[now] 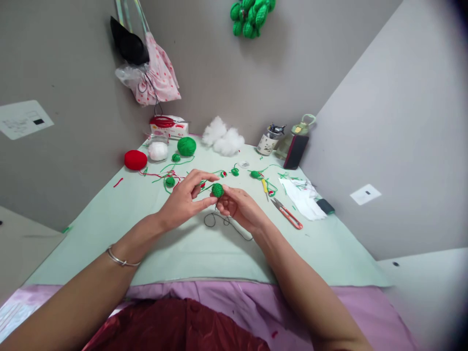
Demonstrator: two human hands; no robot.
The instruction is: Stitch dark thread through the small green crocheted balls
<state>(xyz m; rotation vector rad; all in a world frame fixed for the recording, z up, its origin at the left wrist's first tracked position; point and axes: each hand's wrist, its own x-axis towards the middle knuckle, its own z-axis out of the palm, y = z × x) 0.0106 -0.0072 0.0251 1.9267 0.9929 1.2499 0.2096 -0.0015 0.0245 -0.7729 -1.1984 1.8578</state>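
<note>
My right hand (237,207) pinches a small green crocheted ball (218,190) between thumb and fingers above the pale green table (109,229). My left hand (185,199) is beside it, thumb and forefinger stretched toward the ball, the other fingers spread; whether it grips a thread I cannot make out. A dark thread (223,223) hangs from the ball and loops on the table under my hands.
Orange-handled snips (288,213) lie right of my hands. Red (135,160), white (158,151) and green yarn balls (186,146), small green crocheted pieces, white stuffing (223,137), a jar (268,140), a bottle, a phone and white cloth (303,197) sit farther back.
</note>
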